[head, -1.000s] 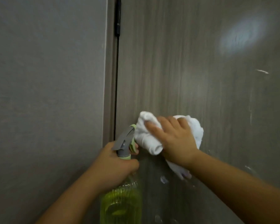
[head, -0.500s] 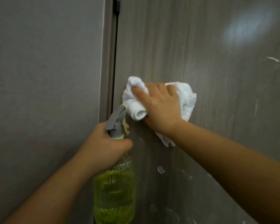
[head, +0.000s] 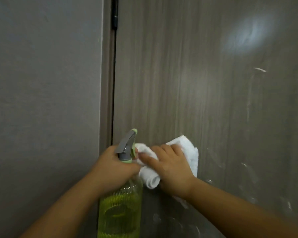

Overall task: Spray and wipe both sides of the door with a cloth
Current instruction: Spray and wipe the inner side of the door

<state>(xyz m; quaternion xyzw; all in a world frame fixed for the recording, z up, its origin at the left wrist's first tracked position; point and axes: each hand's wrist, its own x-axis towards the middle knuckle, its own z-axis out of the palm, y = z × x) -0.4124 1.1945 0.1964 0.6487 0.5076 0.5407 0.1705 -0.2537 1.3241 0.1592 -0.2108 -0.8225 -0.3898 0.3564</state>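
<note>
I am viewing the door (head: 187,83) from the head camera. My right hand (head: 170,166) is pressing the white cloth (head: 190,152) against the door's lower part, fingers spread flat over it. My left hand (head: 113,166) is gripping the neck of the spray bottle (head: 120,208), fingers curled round it, just beside the cloth. A wall (head: 41,100) is standing left of the hinge (head: 115,19).
</note>
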